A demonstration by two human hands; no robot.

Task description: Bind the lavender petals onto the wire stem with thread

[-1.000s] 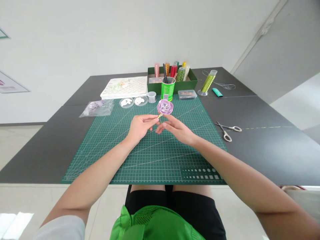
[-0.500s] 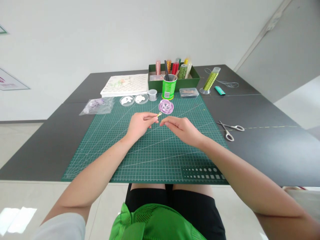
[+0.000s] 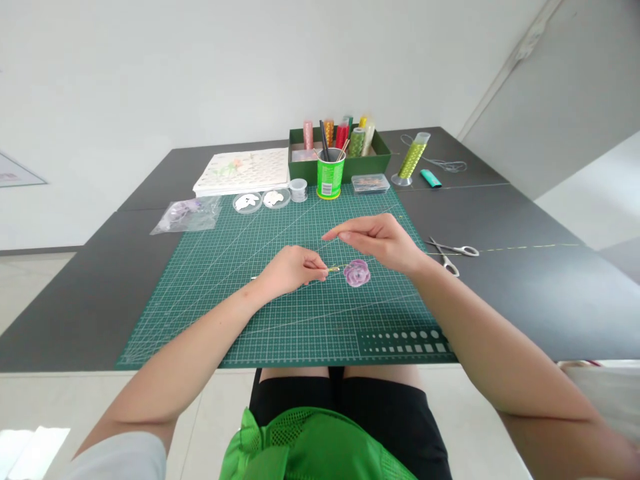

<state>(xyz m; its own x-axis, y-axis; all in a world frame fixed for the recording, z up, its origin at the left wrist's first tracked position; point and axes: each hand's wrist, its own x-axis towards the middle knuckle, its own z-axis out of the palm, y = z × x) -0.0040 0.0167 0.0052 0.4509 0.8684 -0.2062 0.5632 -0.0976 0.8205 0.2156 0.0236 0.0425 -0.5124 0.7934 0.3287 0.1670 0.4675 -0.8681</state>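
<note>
My left hand point(image 3: 295, 270) is closed around the stem of a purple artificial flower point(image 3: 357, 273), low over the cutting mat. The flower lies sideways, its layered head pointing right. A short yellow-green wrapped piece of stem point(image 3: 334, 269) shows between my fingertips and the petals. A pale tip point(image 3: 254, 277), probably the stem's other end, pokes out behind my wrist. Above and behind the flower is my right hand point(image 3: 383, 240), apart from it. Its thumb is pressed to the straightened fingers, pointing left. Whatever is pinched there is too fine to make out.
On the green cutting mat point(image 3: 210, 320) stand a green can point(image 3: 329, 177), shallow dishes point(image 3: 247, 202) and a small tub point(image 3: 299, 190). Scissors point(image 3: 453, 257) lie right, near a spool of green ribbon point(image 3: 414, 157). Behind is a box point(image 3: 383, 160) of spools; a plastic bag point(image 3: 187, 215) lies left.
My left hand has drawn the flower nearer to me and tipped it so the head points right. My right hand has moved up and right, away from the stem.
</note>
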